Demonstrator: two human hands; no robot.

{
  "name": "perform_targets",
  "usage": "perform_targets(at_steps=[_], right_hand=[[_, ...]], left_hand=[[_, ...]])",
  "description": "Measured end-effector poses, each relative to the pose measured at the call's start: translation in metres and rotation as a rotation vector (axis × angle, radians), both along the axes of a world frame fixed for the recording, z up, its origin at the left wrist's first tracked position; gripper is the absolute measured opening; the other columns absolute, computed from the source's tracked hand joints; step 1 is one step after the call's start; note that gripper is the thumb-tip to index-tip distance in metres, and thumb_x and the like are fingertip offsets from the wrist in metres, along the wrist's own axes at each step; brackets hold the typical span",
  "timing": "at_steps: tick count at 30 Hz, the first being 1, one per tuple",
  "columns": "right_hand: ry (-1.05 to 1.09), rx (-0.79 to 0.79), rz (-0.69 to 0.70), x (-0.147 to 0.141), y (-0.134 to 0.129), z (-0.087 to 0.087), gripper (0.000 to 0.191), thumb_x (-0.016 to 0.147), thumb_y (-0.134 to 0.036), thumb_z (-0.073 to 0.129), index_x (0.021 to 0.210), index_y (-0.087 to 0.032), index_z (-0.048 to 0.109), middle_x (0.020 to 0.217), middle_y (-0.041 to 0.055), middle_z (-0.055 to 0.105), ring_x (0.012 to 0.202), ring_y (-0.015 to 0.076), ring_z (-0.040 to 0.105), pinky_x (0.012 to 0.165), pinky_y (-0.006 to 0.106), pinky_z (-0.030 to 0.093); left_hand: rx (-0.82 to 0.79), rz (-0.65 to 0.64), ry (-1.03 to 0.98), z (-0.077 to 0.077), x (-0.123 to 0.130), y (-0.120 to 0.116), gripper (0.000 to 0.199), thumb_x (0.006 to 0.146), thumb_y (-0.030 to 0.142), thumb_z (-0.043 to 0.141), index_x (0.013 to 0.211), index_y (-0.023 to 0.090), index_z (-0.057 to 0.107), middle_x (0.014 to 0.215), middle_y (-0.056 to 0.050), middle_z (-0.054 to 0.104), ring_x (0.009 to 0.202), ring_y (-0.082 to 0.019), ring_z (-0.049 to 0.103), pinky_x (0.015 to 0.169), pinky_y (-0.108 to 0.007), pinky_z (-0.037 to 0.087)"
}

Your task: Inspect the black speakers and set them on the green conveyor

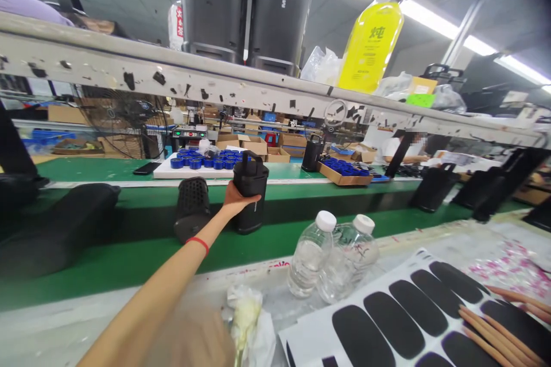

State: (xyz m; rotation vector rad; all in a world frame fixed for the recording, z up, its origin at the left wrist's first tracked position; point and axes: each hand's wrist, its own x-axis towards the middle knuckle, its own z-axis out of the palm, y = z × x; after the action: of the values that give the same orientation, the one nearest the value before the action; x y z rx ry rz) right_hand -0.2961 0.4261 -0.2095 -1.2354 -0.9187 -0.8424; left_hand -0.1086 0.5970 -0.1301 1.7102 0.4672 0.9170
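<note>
My left hand (241, 200), with a red band on its wrist, reaches across the green conveyor belt (241, 255). It is wrapped round the side of an upright black portable speaker (252, 215) with a carry handle on top. Just left of it a black housing with a perforated wall (192, 206) leans on the belt. My right hand (202, 335) is a motion-smeared shape low in the picture, below my left forearm. Nearest to it is a pale crumpled wrapper (252, 321); its fingers cannot be made out.
Two clear bottles (307, 261) stand at the near edge. Another person's fingers (495, 332) rest on a sheet of black oval stickers (387, 324). Blue rings fill a white board (172, 171) behind. An overhead shelf (258, 80) crosses above; more black speakers (433, 186) stand right.
</note>
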Motion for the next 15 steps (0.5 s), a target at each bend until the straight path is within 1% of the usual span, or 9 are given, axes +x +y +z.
perform_targets(at_steps=[2, 3, 4, 5, 7, 9, 11, 13, 15], right_hand=[[0.002, -0.033, 0.001, 0.000, -0.008, -0.005, 0.029, 0.093, -0.021, 0.032, 0.083, -0.023, 0.059, 0.070, 0.0052, 0.065, 0.063, 0.0195, 0.062, 0.053, 0.030, 0.047], [0.003, -0.072, -0.009, 0.000, -0.014, -0.009, 0.025, 0.093, -0.021, 0.037, 0.091, -0.024, 0.062, 0.079, 0.0070, 0.068, 0.075, 0.0227, 0.066, 0.062, 0.034, 0.051], [0.005, -0.120, -0.023, -0.001, -0.022, -0.013, 0.024, 0.091, -0.020, 0.042, 0.102, -0.025, 0.062, 0.093, 0.0089, 0.069, 0.091, 0.0267, 0.067, 0.073, 0.039, 0.054], [0.019, -0.161, -0.034, -0.001, -0.029, -0.016, 0.029, 0.090, -0.019, 0.047, 0.114, -0.027, 0.060, 0.109, 0.0106, 0.068, 0.108, 0.0305, 0.063, 0.086, 0.045, 0.053], [0.091, -0.210, -0.034, 0.000, -0.044, -0.018, 0.043, 0.088, -0.017, 0.052, 0.129, -0.029, 0.052, 0.135, 0.0113, 0.056, 0.132, 0.0344, 0.046, 0.104, 0.057, 0.040], [0.153, -0.158, -0.010, 0.002, -0.053, -0.013, 0.041, 0.091, -0.020, 0.048, 0.131, -0.030, 0.048, 0.145, 0.0106, 0.046, 0.141, 0.0348, 0.034, 0.110, 0.062, 0.031], [0.206, -0.053, 0.004, 0.007, -0.058, -0.002, 0.033, 0.097, -0.027, 0.038, 0.130, -0.029, 0.047, 0.148, 0.0108, 0.042, 0.143, 0.0346, 0.030, 0.110, 0.062, 0.029], [0.267, 0.023, 0.056, 0.012, -0.058, 0.010, 0.033, 0.101, -0.033, 0.032, 0.131, -0.028, 0.046, 0.149, 0.0111, 0.040, 0.143, 0.0330, 0.031, 0.110, 0.061, 0.029], [0.342, -0.024, 0.198, 0.016, -0.057, 0.020, 0.033, 0.103, -0.038, 0.032, 0.129, -0.027, 0.049, 0.145, 0.0104, 0.044, 0.140, 0.0299, 0.036, 0.113, 0.059, 0.027]], left_hand=[[-0.014, 0.035, -0.015, 0.000, -0.021, -0.010, 0.042, 0.083, 0.027, 0.074, 0.121, 0.014, 0.059, 0.127, -0.011, 0.059, 0.119, -0.027, 0.057, 0.103, -0.052, 0.048], [-0.024, 0.036, -0.028, 0.001, -0.034, -0.016, 0.043, 0.082, 0.026, 0.075, 0.120, 0.014, 0.059, 0.124, -0.011, 0.060, 0.116, -0.027, 0.058, 0.102, -0.052, 0.049], [-0.035, 0.030, -0.045, 0.003, -0.048, -0.023, 0.046, 0.079, 0.026, 0.078, 0.120, 0.014, 0.058, 0.122, -0.011, 0.062, 0.113, -0.026, 0.060, 0.101, -0.051, 0.050], [-0.049, 0.020, -0.068, 0.006, -0.064, -0.030, 0.052, 0.075, 0.026, 0.081, 0.120, 0.014, 0.058, 0.121, -0.011, 0.063, 0.112, -0.026, 0.061, 0.100, -0.050, 0.050], [-0.086, -0.009, -0.117, 0.015, -0.098, -0.043, 0.065, 0.064, 0.031, 0.089, 0.118, 0.013, 0.057, 0.119, -0.012, 0.066, 0.111, -0.028, 0.063, 0.099, -0.048, 0.052], [-0.135, -0.042, -0.155, 0.024, -0.136, -0.052, 0.075, 0.052, 0.041, 0.093, 0.114, 0.014, 0.061, 0.116, -0.012, 0.068, 0.111, -0.031, 0.063, 0.099, -0.044, 0.052], [-0.211, -0.055, -0.172, 0.030, -0.176, -0.055, 0.076, 0.046, 0.049, 0.092, 0.109, 0.016, 0.065, 0.110, -0.009, 0.072, 0.106, -0.032, 0.066, 0.094, -0.041, 0.055], [-0.324, -0.030, -0.164, 0.029, -0.216, -0.053, 0.070, 0.044, 0.055, 0.089, 0.100, 0.019, 0.069, 0.096, -0.007, 0.075, 0.091, -0.033, 0.070, 0.084, -0.043, 0.059], [-0.444, 0.010, -0.140, 0.019, -0.254, -0.049, 0.061, 0.046, 0.064, 0.084, 0.087, 0.021, 0.072, 0.079, -0.007, 0.075, 0.077, -0.034, 0.071, 0.077, -0.049, 0.060]])
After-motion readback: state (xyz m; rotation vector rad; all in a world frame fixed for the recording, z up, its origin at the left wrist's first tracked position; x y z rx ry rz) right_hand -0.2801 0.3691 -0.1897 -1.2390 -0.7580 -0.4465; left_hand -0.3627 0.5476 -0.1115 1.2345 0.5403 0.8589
